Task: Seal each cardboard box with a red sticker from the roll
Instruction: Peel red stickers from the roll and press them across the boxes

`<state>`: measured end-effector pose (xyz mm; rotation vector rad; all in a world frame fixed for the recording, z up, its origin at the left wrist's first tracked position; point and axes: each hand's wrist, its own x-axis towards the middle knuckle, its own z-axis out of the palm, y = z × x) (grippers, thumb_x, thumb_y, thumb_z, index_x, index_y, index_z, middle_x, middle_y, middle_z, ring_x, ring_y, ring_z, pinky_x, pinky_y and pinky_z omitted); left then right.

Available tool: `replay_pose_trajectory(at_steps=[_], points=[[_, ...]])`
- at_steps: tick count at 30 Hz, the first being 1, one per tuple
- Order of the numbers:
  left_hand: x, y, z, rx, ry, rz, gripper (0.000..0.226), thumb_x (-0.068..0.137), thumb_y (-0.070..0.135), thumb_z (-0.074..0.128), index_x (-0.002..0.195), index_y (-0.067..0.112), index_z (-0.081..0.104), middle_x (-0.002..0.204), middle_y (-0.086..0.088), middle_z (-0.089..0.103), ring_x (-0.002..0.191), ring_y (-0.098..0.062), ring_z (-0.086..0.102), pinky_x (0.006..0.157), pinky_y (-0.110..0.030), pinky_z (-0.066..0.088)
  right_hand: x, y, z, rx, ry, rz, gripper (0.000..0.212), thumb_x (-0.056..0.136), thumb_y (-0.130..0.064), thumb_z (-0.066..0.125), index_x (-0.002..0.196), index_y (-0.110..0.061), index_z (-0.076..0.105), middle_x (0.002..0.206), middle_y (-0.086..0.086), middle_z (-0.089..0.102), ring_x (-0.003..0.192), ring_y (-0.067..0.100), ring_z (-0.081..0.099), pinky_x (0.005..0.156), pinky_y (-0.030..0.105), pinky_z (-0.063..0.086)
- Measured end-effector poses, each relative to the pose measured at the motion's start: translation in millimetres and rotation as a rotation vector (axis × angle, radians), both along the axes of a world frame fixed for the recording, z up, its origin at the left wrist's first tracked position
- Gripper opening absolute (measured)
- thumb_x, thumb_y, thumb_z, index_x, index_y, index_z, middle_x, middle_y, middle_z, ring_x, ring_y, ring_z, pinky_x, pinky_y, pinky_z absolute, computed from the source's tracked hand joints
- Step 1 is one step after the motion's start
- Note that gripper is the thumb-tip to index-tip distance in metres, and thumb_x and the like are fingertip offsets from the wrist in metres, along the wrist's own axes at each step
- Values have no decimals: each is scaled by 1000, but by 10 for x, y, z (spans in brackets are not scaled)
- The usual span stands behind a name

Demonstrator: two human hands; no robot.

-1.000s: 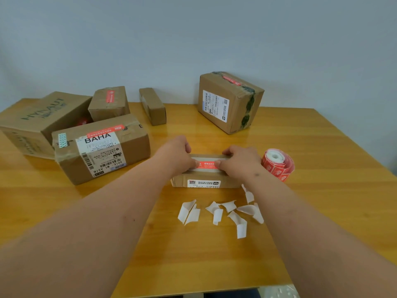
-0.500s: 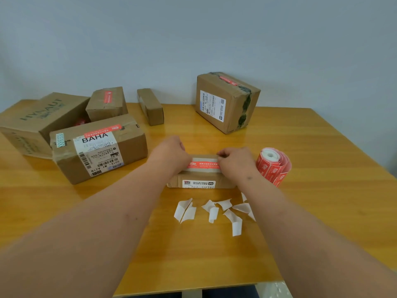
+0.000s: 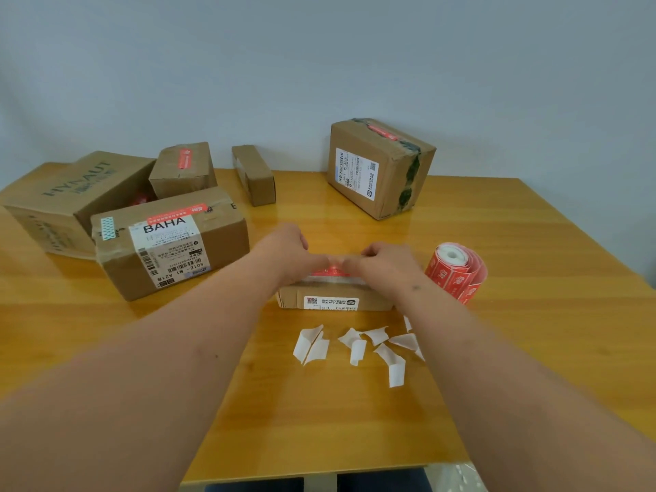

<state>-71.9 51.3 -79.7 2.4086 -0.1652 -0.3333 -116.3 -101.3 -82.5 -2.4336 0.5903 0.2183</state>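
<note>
Red sticker on the flat brown cardboard box at mid-table is now nearly covered: left hand and right hand fingertips have been slid together, pressing it flat. Seal probably done, though motion blur hides the edges.

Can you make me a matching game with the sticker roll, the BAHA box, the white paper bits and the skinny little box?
Things:
1. sticker roll
2. BAHA box
3. white paper bits
4. skinny little box

Places:
A. far side, near the wall
B. right of the hands
C. left of the hands
D. nearest the person

Pairs: 1-B, 2-C, 3-D, 4-A
</note>
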Motion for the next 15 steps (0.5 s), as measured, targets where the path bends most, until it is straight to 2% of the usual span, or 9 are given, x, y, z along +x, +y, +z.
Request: replay_pose_trajectory(at_steps=[1, 2, 4, 5, 7, 10, 11, 13, 15], points=[[-8, -36, -31, 43, -59, 12, 33, 82, 40, 72, 96, 21, 49, 95, -3, 59, 82, -17, 54, 66, -29, 47, -6, 17, -42, -37, -9, -5, 81, 52, -83, 52, 118, -35, 58, 119, 4, 53, 111, 29, 53, 94, 45, 50], [-4, -50, -54, 55, -94, 31, 29, 83, 37, 71, 93, 22, 48, 94, -3, 59, 81, -16, 55, 63, -29, 47, 2, 10, -79, -41, -28, -4, 72, 57, -79, 54, 115, -36, 58, 117, 3, 54, 109, 28, 54, 93, 45, 51], [36, -10, -58, -6, -66, 75, 22, 86, 23, 70, 95, 23, 50, 95, -3, 60, 83, -17, 57, 68, -31, 52, 15, -42, -50, 25, -46, 4, 38, 81, -51, 59, 115, -33, 62, 112, 2, 62, 101, 22, 60, 89, 42, 54], [63, 34, -57, -55, -33, 96, 22, 86, 18, 69, 97, 22, 51, 97, -4, 60, 86, -19, 59, 72, -32, 54, 24, -85, -24, 53, -45, 17, 30, 90, -34, 57, 118, -29, 63, 113, 2, 64, 99, 21, 62, 90, 41, 55], [82, 99, -58, -108, -4, 106, 22, 87, 16, 68, 101, 22, 53, 100, -5, 60, 90, -21, 60, 77, -35, 56, 39, -122, -3, 56, -41, 45, 30, 95, -20, 52, 123, -23, 63, 118, 5, 64, 105, 24, 62, 93, 41, 53], [47, 70, -86, -49, -73, 64, 24, 86, 28, 70, 100, 22, 51, 94, -2, 59, 85, -17, 58, 74, -34, 54, 12, -75, -20, 58, -64, 54, 30, 94, -40, 55, 120, -26, 62, 114, 1, 63, 108, 23, 58, 97, 42, 48], [42, 55, -97, -23, -91, 49, 26, 86, 30, 71, 100, 23, 50, 92, -1, 58, 83, -16, 57, 71, -32, 53, 6, -74, -25, 40, -59, 74, 32, 95, -41, 55, 123, -27, 61, 117, 0, 63, 109, 21, 57, 99, 41, 48], [50, 68, -90, -42, -82, 49, 23, 87, 22, 69, 101, 23, 51, 94, -2, 58, 84, -18, 58, 68, -31, 53, 26, -89, -1, -3, -26, 119, 35, 98, -28, 50, 132, -26, 57, 128, 2, 60, 114, 22, 57, 99, 40, 48], [72, 121, -69, -101, -59, 74, 18, 90, 15, 63, 103, 23, 54, 99, -5, 59, 87, -20, 60, 72, -34, 56, 35, -125, 56, -70, 3, 162, 45, 99, -15, 43, 142, -26, 48, 143, 5, 50, 125, 25, 50, 103, 40, 45]])
